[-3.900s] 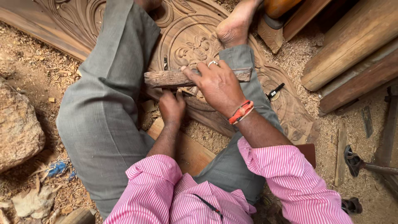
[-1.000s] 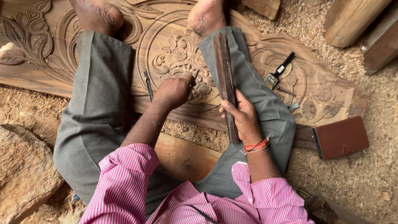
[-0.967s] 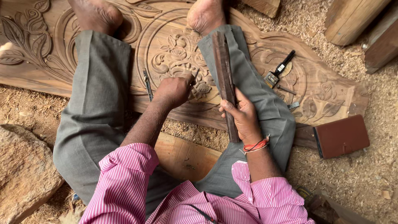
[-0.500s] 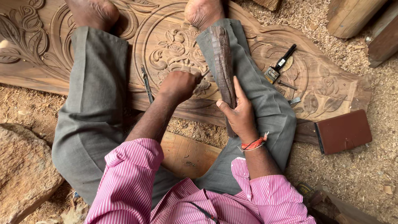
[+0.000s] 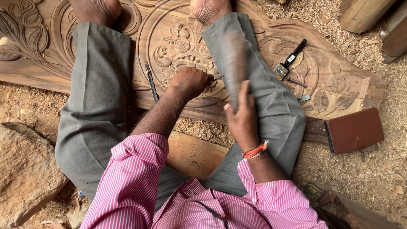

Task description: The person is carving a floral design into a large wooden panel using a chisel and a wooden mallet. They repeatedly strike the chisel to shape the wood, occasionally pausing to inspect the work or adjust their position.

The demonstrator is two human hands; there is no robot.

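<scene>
My left hand (image 5: 191, 81) is closed around a thin metal chisel (image 5: 218, 78), whose tip rests on the floral carving of the long carved wooden panel (image 5: 339, 80). My right hand (image 5: 242, 120) grips a wooden mallet stick (image 5: 234, 59), blurred in motion above my right leg and close to the chisel's end. I sit with both grey-trousered legs stretched over the panel, bare feet at its far side.
A second chisel (image 5: 150, 80) lies on the panel between my legs. More small tools (image 5: 288, 63) lie on the panel's right part. A brown leather case (image 5: 355, 129) sits right, a rock (image 5: 25, 169) left, timber beams (image 5: 364, 12) top right, sawdust all round.
The wooden stick in my right hand has swung from lying along my leg to a raised, blurred stroke near the chisel. My left hand stays on the carving.
</scene>
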